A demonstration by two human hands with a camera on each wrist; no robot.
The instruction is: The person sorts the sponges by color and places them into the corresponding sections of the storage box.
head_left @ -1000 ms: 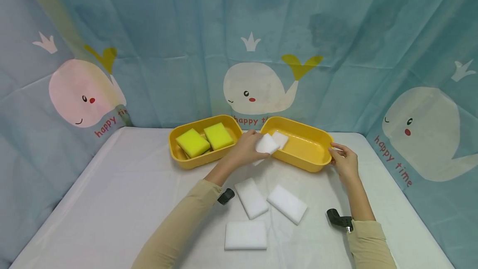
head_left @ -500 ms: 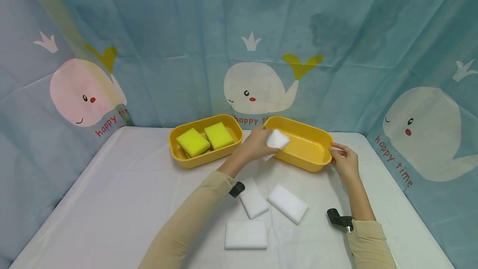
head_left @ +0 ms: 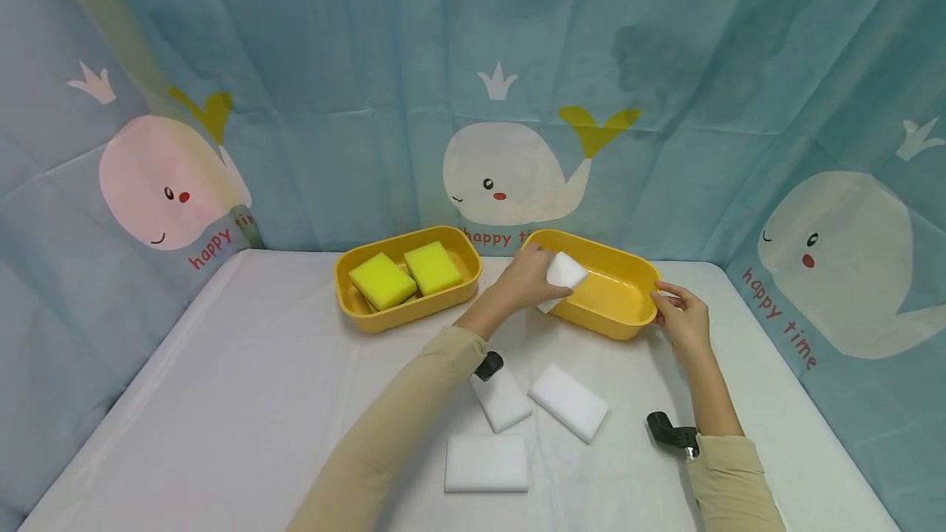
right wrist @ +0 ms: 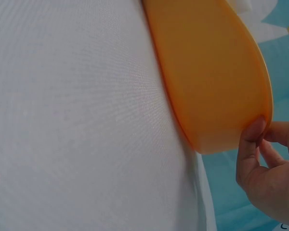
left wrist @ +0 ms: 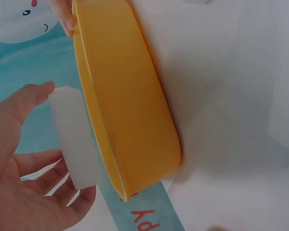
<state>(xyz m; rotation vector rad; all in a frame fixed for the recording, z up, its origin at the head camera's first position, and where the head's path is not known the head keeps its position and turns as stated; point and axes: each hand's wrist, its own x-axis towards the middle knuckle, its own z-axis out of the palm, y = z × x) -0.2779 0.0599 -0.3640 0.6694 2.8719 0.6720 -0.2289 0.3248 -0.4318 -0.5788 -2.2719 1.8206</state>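
My left hand (head_left: 530, 279) holds a white sponge (head_left: 567, 271) over the left end of the right-hand yellow tray (head_left: 615, 307). In the left wrist view the thumb is at one end of the white sponge (left wrist: 76, 139) and the fingers are curled under the other, just outside the tray's rim (left wrist: 94, 86). My right hand (head_left: 683, 320) pinches the rim at the tray's right end. Thumb and fingers of that right hand (right wrist: 272, 168) meet at the rim in the right wrist view. The inside of the tray's left end is hidden behind the left hand and sponge.
A second yellow tray (head_left: 402, 320) stands to the left with yellow sponges (head_left: 382, 281) in it. Three white sponges (head_left: 567, 402) lie on the white-covered table (head_left: 244, 384) in front, one partly under the left forearm. A blue whale-print curtain (head_left: 332, 105) hangs behind.
My left hand has moved right with the white sponge, farther over the tray. A white sponge seen inside that tray earlier is now hidden. The right hand stays at the rim.
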